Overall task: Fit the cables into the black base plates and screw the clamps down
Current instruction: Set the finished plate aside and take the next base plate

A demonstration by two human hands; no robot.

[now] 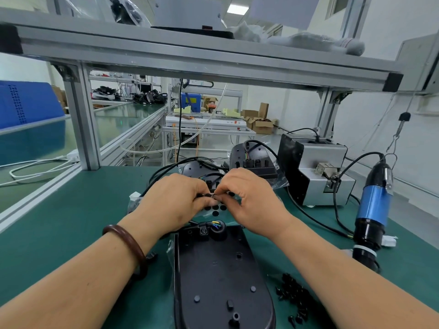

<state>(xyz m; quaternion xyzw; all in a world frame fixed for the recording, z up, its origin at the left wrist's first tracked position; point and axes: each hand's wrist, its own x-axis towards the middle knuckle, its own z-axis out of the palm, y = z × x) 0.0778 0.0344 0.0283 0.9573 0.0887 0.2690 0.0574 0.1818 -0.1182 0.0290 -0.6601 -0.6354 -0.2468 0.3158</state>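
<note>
The left hand and right hand are pinching a small black part between curled fingers. It is probably handling light and slippery, so it is needing a fingertip grip at both ends.

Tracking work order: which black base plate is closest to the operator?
The base plate on the near side of the left hand and right hand, coloured wires at its far end. The other plates sit beyond the hands.

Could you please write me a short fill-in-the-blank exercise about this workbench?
The brown bracelet is on the person's ______ wrist.
The electric screwdriver has a ______ body.
The pile of loose black parts lies to the ______ of the nearest base plate.
The left hand and right hand pinch a small black piece over a ______ mat.
Missing: left; blue; right; green.
</note>
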